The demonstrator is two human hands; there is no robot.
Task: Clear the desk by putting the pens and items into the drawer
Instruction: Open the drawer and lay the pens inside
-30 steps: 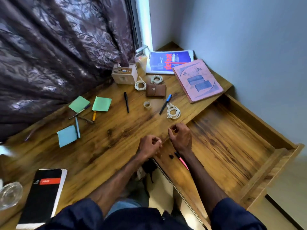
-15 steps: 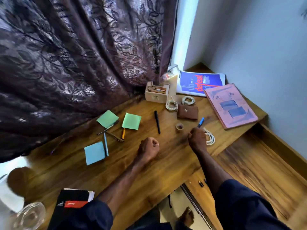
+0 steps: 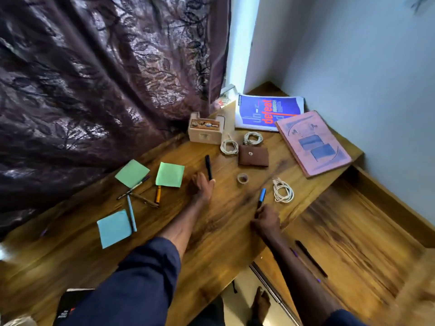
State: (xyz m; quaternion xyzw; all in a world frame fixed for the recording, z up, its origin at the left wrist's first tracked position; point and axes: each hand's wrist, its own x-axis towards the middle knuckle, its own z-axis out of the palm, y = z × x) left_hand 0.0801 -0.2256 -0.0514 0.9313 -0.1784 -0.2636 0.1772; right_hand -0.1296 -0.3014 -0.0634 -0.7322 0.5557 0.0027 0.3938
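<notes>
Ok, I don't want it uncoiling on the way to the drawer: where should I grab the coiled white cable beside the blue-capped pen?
Best come from above, pinching all the loops of the coiled white cable together at its near rounded end. It lies flat on the wooden desk, plug end loose at the far side.

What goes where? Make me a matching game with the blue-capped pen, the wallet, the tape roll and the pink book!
Things:
1 blue-capped pen
2 wallet
3 tape roll
4 pink book

Places:
A by the wall
B beside two coiled cords
C in the right hand
D alone on the desk, nearer the person than the wallet

Pairs: 1-C, 2-B, 3-D, 4-A
</notes>
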